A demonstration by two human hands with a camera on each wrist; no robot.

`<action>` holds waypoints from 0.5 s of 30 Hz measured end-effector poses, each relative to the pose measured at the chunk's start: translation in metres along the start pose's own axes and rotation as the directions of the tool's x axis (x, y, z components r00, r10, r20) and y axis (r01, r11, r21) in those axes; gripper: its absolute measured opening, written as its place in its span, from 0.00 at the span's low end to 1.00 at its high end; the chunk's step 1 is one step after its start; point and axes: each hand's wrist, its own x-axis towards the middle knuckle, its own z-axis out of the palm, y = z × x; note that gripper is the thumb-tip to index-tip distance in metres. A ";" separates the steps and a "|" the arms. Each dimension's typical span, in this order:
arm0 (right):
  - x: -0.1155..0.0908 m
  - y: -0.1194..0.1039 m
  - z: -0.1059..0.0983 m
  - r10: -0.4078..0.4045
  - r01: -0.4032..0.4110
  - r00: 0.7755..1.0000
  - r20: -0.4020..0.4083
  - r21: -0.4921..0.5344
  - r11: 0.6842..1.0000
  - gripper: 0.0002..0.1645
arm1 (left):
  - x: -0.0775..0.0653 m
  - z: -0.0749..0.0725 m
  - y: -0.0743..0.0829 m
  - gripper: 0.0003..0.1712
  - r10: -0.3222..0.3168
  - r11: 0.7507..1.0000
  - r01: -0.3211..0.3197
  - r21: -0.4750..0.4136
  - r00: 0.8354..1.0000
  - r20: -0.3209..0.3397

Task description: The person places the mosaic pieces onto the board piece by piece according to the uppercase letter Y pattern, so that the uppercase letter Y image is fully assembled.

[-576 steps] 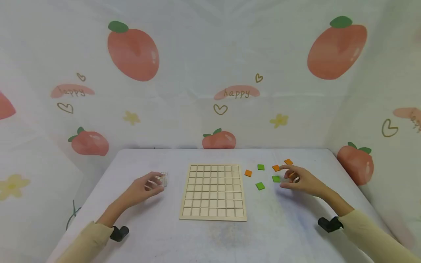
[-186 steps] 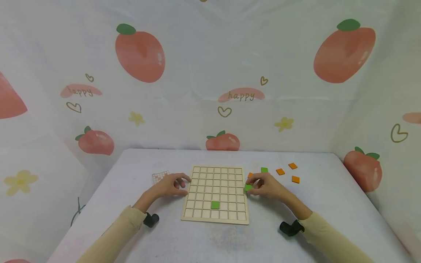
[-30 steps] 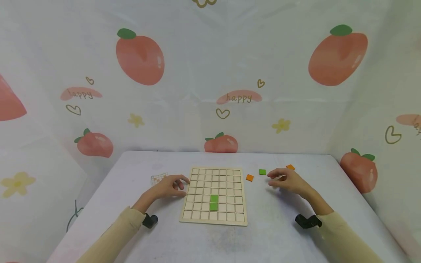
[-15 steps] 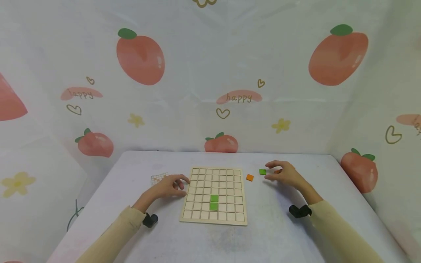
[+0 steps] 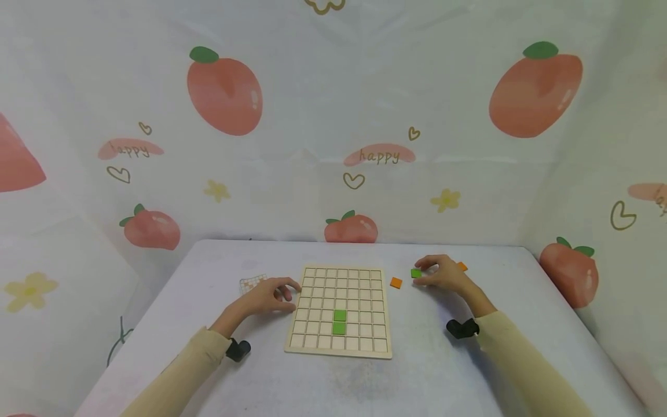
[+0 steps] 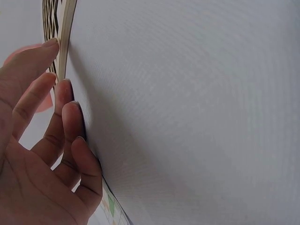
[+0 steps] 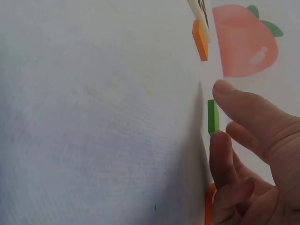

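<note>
My left hand [image 5: 268,296] rests at the left edge of a wooden grid board [image 5: 315,350]. In the left wrist view its thumb tip lies on the board's rim [image 6: 67,28], the other fingers loosely bent. Two green square tiles [image 5: 339,322] sit in adjoining cells of one column, low on the board. My right hand [image 5: 440,274] has thumb and fingers spread around a loose green tile [image 5: 416,273] right of the board. In the right wrist view a fingertip is at one end of that green tile [image 7: 213,117], and the thumb stands slightly off the other end.
One orange tile [image 5: 396,282] lies between board and right hand; another orange tile [image 5: 462,266] is behind that hand. A small card with a coloured grid pattern [image 5: 252,282] lies beyond the left hand. A patterned curtain [image 5: 292,116] hangs behind the table.
Since the oldest frame, two green tiles have come onto the board and my left hand has moved from the card to the board. Over the last second my right hand has moved left to the green tile.
</note>
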 end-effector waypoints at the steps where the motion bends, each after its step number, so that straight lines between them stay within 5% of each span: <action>1: 0.001 0.001 0.001 -0.002 0.002 1.000 -0.001 -0.011 1.000 0.25 | 0.000 0.000 0.000 0.22 0.000 1.000 0.000 0.001 1.000 0.000; 15: 0.006 0.002 0.004 -0.046 0.045 0.999 -0.019 -0.032 0.998 0.15 | 0.001 0.000 0.000 0.21 -0.006 1.000 0.006 -0.007 1.000 0.003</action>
